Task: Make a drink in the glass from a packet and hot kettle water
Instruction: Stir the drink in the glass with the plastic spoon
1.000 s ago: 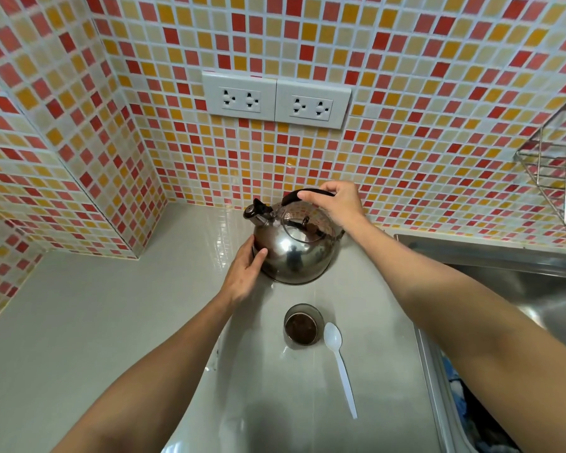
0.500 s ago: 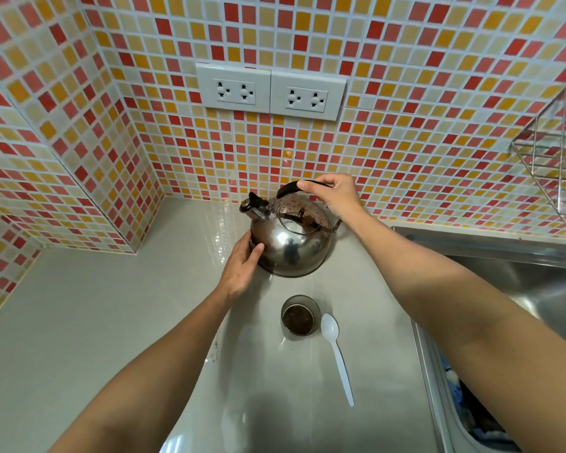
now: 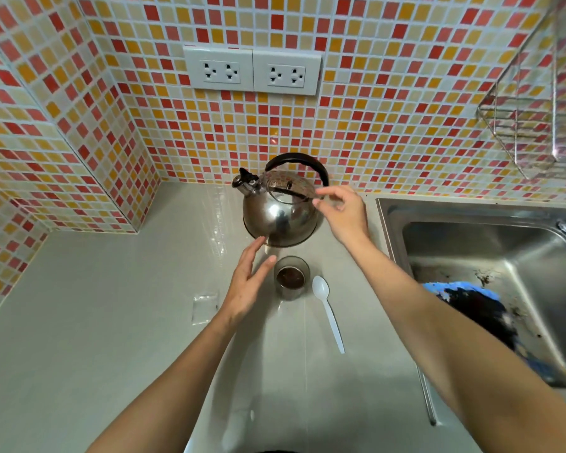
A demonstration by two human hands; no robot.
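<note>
Head view: one wide-angle picture, looking down at a pale counter (image 3: 79,322) in a tiled corner.
Kettle (image 3: 280,207): steel, upright on the counter at 12 o'clock from the glass, black handle arched over the lid, spout toward 10 o'clock.
Glass (image 3: 291,277): upright just below the kettle, dark brown contents at the bottom; whether that is dry powder or liquid cannot be told.
Spoon (image 3: 329,313): white plastic, lying just beside the glass at 4 o'clock, bowl nearest the glass, handle trailing toward 5 o'clock.
Packet (image 3: 205,305): a clear, flat wrapper at 9 o'clock from the glass looks like the emptied packet; not certain.
Left hand (image 3: 247,286): spread flat with fingers loose, holding nothing, close beside the glass at 9 o'clock, fingertips near the kettle's base.
Right hand (image 3: 343,212): blurred, at 3 o'clock of the kettle lid, thumb and forefinger lightly pinched with nothing visible between them; it grips neither handle nor lid.
Sink (image 3: 471,256): steel, at 3 o'clock, with a blue and black heap in it.
Step in hand: neither hand holds the kettle; judging by the glass, the packet part seems done.
Next move: if water is in, take the spoon and stir, steadying the glass; if not, lift the kettle by its handle and pour slowly.
</note>
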